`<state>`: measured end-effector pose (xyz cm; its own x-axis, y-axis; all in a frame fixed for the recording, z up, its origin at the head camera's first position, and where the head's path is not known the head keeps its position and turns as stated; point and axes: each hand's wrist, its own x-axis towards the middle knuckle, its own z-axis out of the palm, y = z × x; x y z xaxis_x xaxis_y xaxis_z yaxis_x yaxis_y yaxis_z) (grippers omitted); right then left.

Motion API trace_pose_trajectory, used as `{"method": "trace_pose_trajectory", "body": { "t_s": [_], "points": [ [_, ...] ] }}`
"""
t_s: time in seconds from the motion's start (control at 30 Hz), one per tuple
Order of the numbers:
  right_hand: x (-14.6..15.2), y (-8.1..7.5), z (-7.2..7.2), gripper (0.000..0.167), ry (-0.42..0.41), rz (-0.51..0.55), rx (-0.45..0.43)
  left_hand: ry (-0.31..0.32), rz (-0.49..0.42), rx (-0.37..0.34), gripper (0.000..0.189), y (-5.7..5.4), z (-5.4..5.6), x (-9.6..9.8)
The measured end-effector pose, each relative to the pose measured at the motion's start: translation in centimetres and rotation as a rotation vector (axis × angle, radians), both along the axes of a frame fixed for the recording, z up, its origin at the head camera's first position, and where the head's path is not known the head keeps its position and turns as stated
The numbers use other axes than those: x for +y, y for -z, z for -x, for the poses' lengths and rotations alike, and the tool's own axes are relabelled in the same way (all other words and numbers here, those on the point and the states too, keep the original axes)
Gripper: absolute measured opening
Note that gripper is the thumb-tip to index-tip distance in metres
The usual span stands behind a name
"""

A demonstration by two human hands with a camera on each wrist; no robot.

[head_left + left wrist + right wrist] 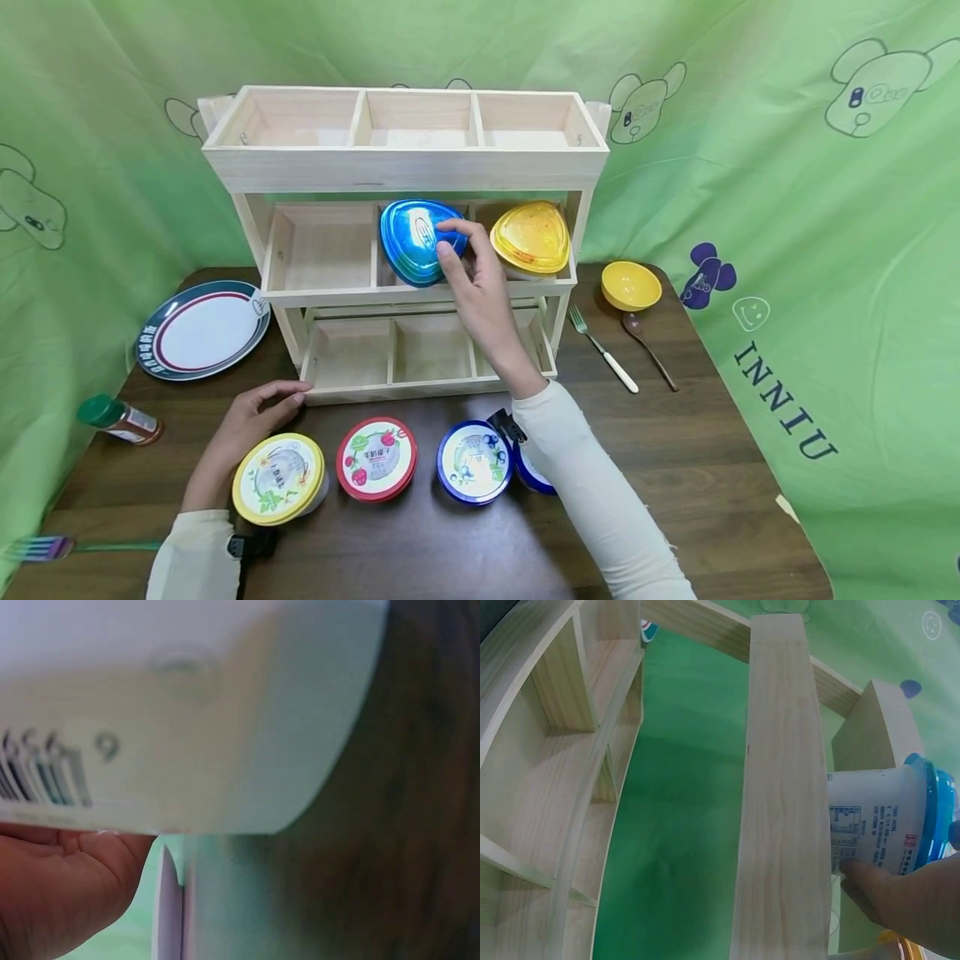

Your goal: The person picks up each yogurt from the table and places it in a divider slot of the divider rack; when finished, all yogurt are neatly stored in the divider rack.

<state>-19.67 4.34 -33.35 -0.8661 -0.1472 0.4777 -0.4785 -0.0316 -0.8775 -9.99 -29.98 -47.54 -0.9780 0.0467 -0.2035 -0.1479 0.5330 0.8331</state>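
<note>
My right hand holds a tub with a blue lid in the middle compartment of the wooden rack's middle tier. In the right wrist view, fingers touch the white side of this blue-lidded tub. Next to it, a yellow-lidded tub sits in the right compartment. At the front left corner of the bottom tier, my left hand rests its fingertips against the wood. A round tub with a yellow lid stands close to that wrist and blocks much of the left wrist view.
A red-lidded tub and two blue-lidded round tubs stand before the rack. Left are a plate, a spice bottle and a colourful fork. Right are a white-handled fork, a wooden spoon and a yellow bowl.
</note>
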Motion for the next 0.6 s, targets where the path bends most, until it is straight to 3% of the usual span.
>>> {"method": "trace_pose_trajectory", "body": {
  "t_s": [0.17,0.43,0.6],
  "points": [
    [0.3,0.2,-0.2,0.046,-0.008,-0.096,-0.083,-0.001,-0.018,0.008,0.041,0.0,0.1,0.0],
    [0.9,0.1,-0.5,0.059,-0.005,-0.129,-0.079,-0.005,-0.022,0.002,0.041,-0.1,0.1,0.0],
    [1.2,-0.4,-1.6,0.064,-0.014,-0.169,-0.083,-0.009,-0.017,-0.004,0.041,-0.1,0.0,0.0]
  ]
}}
